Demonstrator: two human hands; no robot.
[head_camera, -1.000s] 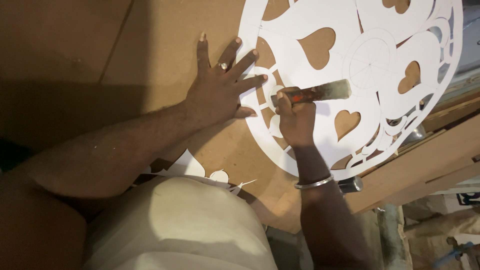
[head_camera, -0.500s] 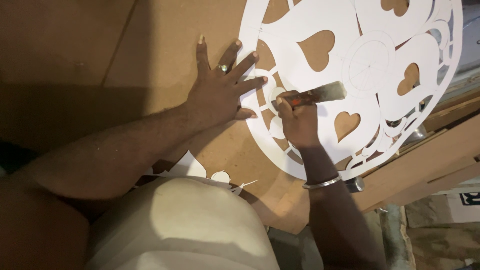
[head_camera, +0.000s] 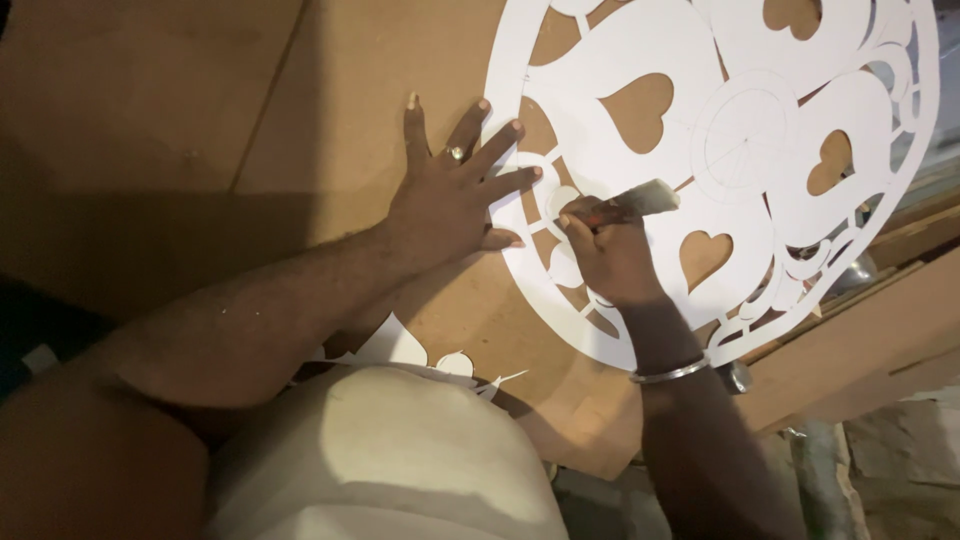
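— Where the cutting goes on: round white paper stencil (head_camera: 700, 150), heart-shaped holes and curling bands, lying flat on a brown board (head_camera: 300, 120), its right side running over the board's edge.

— And gripped in what?

— Clamped in the right hand (head_camera: 610, 255): a knife (head_camera: 635, 203) with a reddish handle and a pale flat end, fingers curled tight around it, tip down on the stencil's lower left part, among the narrow curved bands. Thin metal bangle (head_camera: 668, 374) at that wrist.

— Left hand (head_camera: 450, 200)?

— Spread flat, fingers fanned wide apart, palm on the board, fingertips pressing the stencil's left rim. Ring (head_camera: 455, 154) on one finger. Holding nothing, only pressing down. Just beside the right hand, thumb nearly at its knuckles; touching or not, cannot tell.

— Anything near the body?

— White paper offcuts (head_camera: 420, 350), small and pointed, lying on the board by the left forearm, partly hidden under it. Below those, a pale cloth-covered knee or lap (head_camera: 390, 460), well lit.

— Further out?

— Lighter wooden planks (head_camera: 860, 340) at the lower right, angled under the stencil's edge. Small round metal piece (head_camera: 738, 377) just past the bangle, kind unclear. Grey rough floor (head_camera: 880, 450) in the bottom right corner.

— Packages, labels, signs?

— Faint pencil circle with spokes drawn on the stencil's middle.
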